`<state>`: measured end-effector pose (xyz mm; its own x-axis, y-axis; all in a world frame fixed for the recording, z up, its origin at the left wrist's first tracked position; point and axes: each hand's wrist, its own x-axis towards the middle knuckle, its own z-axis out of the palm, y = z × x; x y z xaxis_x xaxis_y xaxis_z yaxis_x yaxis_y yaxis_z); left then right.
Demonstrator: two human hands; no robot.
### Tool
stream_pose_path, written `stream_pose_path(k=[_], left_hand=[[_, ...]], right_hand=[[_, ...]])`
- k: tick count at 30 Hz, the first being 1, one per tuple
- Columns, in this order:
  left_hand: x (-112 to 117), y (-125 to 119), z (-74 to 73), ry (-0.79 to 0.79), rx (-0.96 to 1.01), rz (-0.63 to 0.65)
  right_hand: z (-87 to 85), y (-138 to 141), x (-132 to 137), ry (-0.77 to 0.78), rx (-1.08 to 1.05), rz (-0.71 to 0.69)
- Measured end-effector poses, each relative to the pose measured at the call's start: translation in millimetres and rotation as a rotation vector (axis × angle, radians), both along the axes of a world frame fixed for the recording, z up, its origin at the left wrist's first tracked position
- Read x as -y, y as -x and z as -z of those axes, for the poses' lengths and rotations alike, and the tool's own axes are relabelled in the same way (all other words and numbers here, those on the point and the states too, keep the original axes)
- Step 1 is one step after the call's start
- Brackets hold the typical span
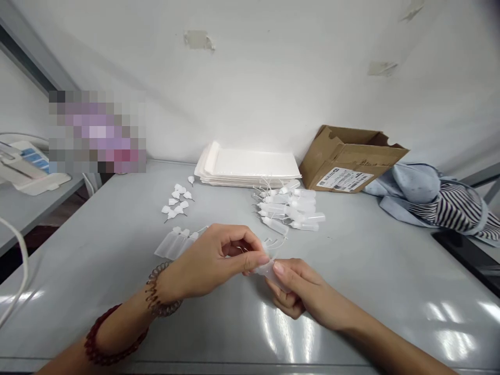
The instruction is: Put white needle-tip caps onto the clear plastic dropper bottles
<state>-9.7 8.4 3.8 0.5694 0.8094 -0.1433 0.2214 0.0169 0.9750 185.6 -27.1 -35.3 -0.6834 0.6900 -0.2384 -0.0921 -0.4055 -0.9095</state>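
Observation:
My left hand (213, 263) and my right hand (299, 291) meet low at the middle of the grey table. Both pinch a small translucent plastic squeeze bottle (267, 272), the left fingertips at its narrow top and the right fingers around its body. Much of the bottle is hidden by my fingers. Behind my hands lies a heap of similar bottles with thin metal needle tips (287, 211). Several white-capped needle tips (175, 200) are scattered to the left, and a row of empty translucent bottles (174, 245) lies just beyond my left wrist.
A stack of white sheets or bags (248, 165) and an open cardboard box (347, 161) stand against the white wall. A blue and striped cloth (432, 198) lies at the right, beside a dark flat slab (469, 255). A white cable (17, 260) runs at the left.

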Motion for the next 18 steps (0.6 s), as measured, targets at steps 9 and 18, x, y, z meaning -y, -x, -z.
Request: stream_pose_path(k=[9,18], left_hand=[[4,-3,10.2,-0.471,-0.03,-0.019],[3,0,4.5,-0.444,-0.109,0.154]], right_hand=[[-0.5,0,3,-0.092,0.006,0.055],[7.1,-5,-1,0.185,-0.153,-0.074]])
